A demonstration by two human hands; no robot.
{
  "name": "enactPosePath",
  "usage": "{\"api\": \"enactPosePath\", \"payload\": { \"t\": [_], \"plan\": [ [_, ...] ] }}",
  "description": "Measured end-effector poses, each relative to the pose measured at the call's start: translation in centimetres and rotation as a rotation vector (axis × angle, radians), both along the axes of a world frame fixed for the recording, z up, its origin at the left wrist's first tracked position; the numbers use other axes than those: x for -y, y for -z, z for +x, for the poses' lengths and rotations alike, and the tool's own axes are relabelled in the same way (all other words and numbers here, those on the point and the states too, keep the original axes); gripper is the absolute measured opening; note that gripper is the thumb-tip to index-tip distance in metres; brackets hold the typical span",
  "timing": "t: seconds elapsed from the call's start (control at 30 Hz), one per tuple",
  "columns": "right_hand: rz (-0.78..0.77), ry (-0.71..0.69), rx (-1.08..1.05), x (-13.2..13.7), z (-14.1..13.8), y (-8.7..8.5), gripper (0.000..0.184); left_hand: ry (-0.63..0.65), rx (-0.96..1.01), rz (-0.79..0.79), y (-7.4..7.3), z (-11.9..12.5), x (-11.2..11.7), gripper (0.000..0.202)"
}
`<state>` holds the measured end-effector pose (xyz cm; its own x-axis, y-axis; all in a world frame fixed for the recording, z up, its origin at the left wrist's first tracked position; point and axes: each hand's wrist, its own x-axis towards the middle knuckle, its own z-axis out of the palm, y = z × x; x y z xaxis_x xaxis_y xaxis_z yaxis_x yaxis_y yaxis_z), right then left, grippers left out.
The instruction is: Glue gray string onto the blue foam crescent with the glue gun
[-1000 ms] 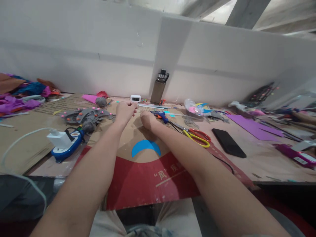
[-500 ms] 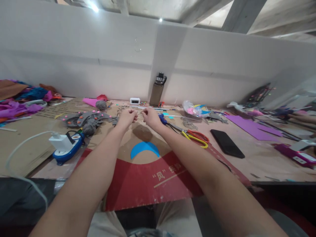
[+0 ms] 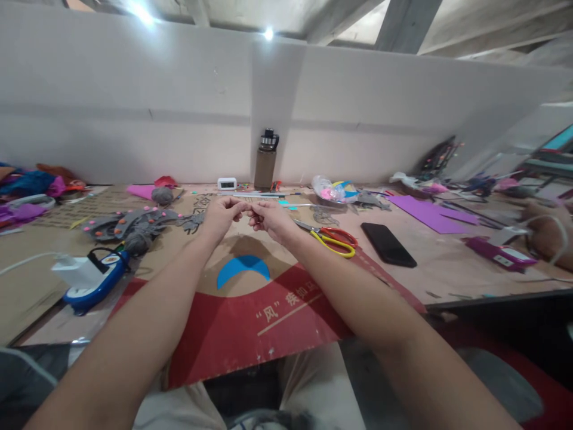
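Cardboard sheet lay on the table, at the person's side. Left hand and right hand were side by side over it; cut-out lay on the cardboard, nearer the person. Scissors right of right hand, phone farther right, second power strip beyond that. Sheet behind phone, to its right. Bottle stood at back before the wall, clock left of it, plastic bag right. Left side: pom-pom pieces, with power strip in front, charger plugged in.
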<state>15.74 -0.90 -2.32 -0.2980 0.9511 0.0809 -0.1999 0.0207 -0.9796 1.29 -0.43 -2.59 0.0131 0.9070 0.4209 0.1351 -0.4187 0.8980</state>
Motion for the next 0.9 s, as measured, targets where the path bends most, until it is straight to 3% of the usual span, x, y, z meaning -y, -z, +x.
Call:
{"api": "enactPosePath", "payload": {
  "t": [0.07,0.13,0.2,0.3,0.4,0.5,0.6,0.63,0.7,0.73,0.77,0.8,0.83,0.9],
  "plan": [
    [0.043,0.040,0.000,0.2,0.0,0.1,0.006,-0.023,0.074,-0.039,0.2,0.1,-0.2,0.020],
    [0.147,0.109,0.038,0.3,-0.1,0.3,0.020,0.009,0.172,-0.127,0.3,0.2,-0.4,0.022],
    [0.298,0.145,0.113,0.5,-0.1,0.4,0.036,0.114,0.247,-0.245,0.4,0.3,-0.3,0.026],
    [0.480,0.176,0.218,0.5,0.2,0.4,0.023,0.284,0.292,-0.353,0.1,0.7,0.2,0.029],
    [0.516,0.222,0.194,0.2,0.6,0.1,0.012,0.357,0.320,-0.403,-0.5,0.6,0.6,0.030],
    [0.454,0.160,0.124,0.5,1.1,-0.8,0.014,0.309,0.307,-0.455,-0.8,-0.2,0.3,0.041],
    [0.456,-0.160,0.112,2.4,1.7,-2.5,0.023,0.176,0.376,-0.445,-0.9,-1.6,-0.5,0.040],
    [0.462,-0.344,0.145,3.3,1.8,-3.1,0.026,0.141,0.404,-0.446,-0.9,-1.9,-0.8,0.036],
    [0.418,-0.903,0.325,4.9,2.1,-4.2,0.023,0.098,0.444,-0.437,-0.8,-2.4,-1.2,0.025],
    [0.364,-1.102,0.387,5.5,2.1,-4.5,0.029,0.096,0.451,-0.427,-0.8,-2.5,-1.3,0.019],
    [0.328,-1.203,0.431,5.8,2.1,-4.7,0.033,0.106,0.449,-0.412,-0.7,-2.4,-1.3,0.015],
    [0.315,-1.190,0.459,5.8,2.1,-4.7,0.032,0.122,0.439,-0.395,-0.6,-2.2,-1.2,0.014],
    [0.319,-1.075,0.459,5.5,2.0,-4.4,0.027,0.135,0.422,-0.377,-0.5,-1.9,-1.1,0.013],
    [0.344,-0.643,0.386,4.2,1.8,-3.6,0.015,0.154,0.382,-0.340,-0.3,-1.0,-0.8,0.014]
  ]
}}
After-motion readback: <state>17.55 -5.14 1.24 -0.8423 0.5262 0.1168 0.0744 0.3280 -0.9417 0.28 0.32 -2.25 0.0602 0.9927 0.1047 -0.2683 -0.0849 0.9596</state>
